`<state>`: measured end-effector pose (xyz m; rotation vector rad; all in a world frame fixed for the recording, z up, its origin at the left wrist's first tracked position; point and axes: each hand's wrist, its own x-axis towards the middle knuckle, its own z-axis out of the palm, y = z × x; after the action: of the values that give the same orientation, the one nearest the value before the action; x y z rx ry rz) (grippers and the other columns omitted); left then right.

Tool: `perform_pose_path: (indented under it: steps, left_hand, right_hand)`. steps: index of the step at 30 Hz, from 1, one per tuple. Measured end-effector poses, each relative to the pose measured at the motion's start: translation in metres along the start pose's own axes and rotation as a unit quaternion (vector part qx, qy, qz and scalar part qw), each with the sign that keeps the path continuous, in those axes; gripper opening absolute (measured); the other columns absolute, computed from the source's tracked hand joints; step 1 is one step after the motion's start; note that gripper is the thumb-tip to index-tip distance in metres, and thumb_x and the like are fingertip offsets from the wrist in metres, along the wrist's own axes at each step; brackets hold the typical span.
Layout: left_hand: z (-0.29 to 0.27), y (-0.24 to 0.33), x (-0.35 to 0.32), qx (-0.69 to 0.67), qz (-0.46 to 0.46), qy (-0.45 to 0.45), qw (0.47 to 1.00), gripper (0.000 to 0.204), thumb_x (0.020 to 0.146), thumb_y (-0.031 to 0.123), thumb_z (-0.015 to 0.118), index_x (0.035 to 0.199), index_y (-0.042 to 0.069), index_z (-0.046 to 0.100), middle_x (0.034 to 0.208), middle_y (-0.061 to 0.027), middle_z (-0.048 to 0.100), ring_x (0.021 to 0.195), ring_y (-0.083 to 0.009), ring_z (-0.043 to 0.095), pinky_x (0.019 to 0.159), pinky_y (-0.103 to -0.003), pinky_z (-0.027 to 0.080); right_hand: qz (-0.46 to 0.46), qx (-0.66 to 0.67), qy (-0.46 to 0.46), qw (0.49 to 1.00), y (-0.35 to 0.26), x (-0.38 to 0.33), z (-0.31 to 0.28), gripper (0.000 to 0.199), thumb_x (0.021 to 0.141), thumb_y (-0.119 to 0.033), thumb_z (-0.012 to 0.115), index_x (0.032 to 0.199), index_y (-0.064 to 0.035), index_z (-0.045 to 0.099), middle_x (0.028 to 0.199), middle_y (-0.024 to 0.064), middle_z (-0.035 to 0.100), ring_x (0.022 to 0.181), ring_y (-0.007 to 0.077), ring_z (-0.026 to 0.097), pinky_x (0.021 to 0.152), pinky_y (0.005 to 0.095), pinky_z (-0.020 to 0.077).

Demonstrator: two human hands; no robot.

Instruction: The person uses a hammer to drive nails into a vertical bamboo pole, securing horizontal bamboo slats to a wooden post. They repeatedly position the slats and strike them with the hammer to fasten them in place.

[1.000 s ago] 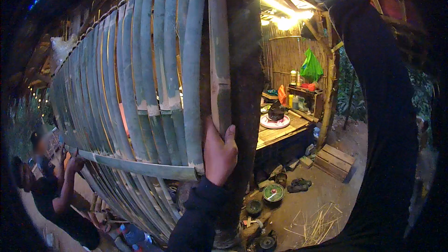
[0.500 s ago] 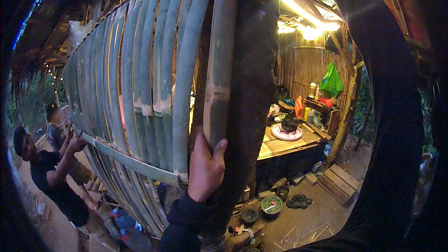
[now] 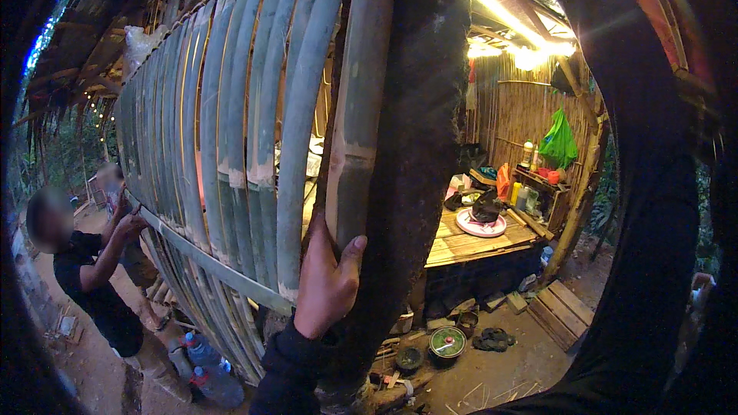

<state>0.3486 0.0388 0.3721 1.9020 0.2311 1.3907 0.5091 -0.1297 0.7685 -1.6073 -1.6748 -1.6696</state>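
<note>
Bamboo wall [image 3: 264, 131], L hand [image 3: 327, 288] vert. round end slat [image 3: 361, 107], thumb up

smooth matt bamboo strip [image 3: 355, 107], dull bamboo slats [image 3: 307, 107], rough dark post [image 3: 427, 107], bamboo-slat table [image 3: 452, 250], glossy plate [image 3: 464, 224], crinkly green plastic bag [image 3: 560, 142], wooden pallet [image 3: 562, 313], matt cloth sleeve [image 3: 290, 369]

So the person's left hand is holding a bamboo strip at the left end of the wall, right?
Not quite: the left hand does hold a bamboo strip, but at the right end of the wall, as the head view shows.
</note>
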Motion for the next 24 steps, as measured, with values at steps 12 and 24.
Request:
perform_pose_path:
  steps: [12, 24]
  left_hand:
    - [-0.003, 0.007, -0.006, 0.006, -0.034, 0.000, 0.999, 0.047, 0.097, 0.011, 0.060, 0.138, -0.004, 0.041, 0.127, -0.0248, 0.057, 0.119, -0.0327, 0.056, 0.103, -0.040, 0.042]
    - [0.001, -0.005, 0.000, -0.062, 0.014, 0.001, 0.998, 0.051, 0.097, 0.010, 0.060, 0.141, -0.005, 0.039, 0.131, -0.0248, 0.056, 0.124, -0.0330, 0.055, 0.107, -0.039, 0.040]
  right_hand:
    - [0.010, 0.025, 0.011, 1.000, -0.007, -0.008, -0.001, 0.030, 0.100, -0.031, 0.057, 0.122, -0.0104, 0.061, 0.092, 0.0088, 0.070, 0.085, 0.0194, 0.067, 0.077, 0.0401, 0.0532]
    - [0.030, 0.049, 0.011, 0.998, -0.022, -0.027, -0.010, 0.035, 0.100, -0.033, 0.057, 0.128, -0.0121, 0.058, 0.094, 0.0092, 0.070, 0.087, 0.0182, 0.066, 0.078, 0.0399, 0.0536]
